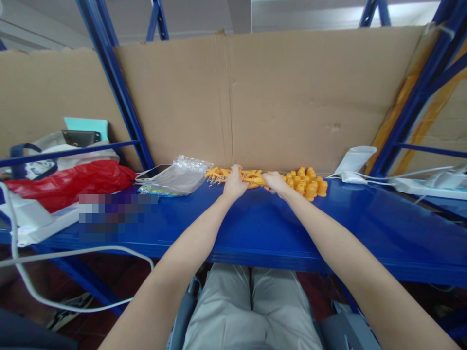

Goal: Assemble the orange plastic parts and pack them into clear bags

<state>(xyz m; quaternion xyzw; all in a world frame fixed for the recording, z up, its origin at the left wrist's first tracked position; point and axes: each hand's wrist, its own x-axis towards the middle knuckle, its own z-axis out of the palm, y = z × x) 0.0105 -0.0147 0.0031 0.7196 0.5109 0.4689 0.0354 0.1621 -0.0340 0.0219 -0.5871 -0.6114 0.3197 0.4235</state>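
Bag (78,181), red, crumpled, at left. Right of it, clear pouch (178,180) lying on blue table (255,223). Next, orange pile (253,175) with small chains (216,182), on the table's far side near cardboard (292,97). Person's left hand (235,183) over the pile, fingers partly curled; right hand (276,181) at its right end, fingers bent. Whether either grips a piece, cannot tell. Just right of that hand, orange cups (306,184), clustered. Power strip (432,189) at right.
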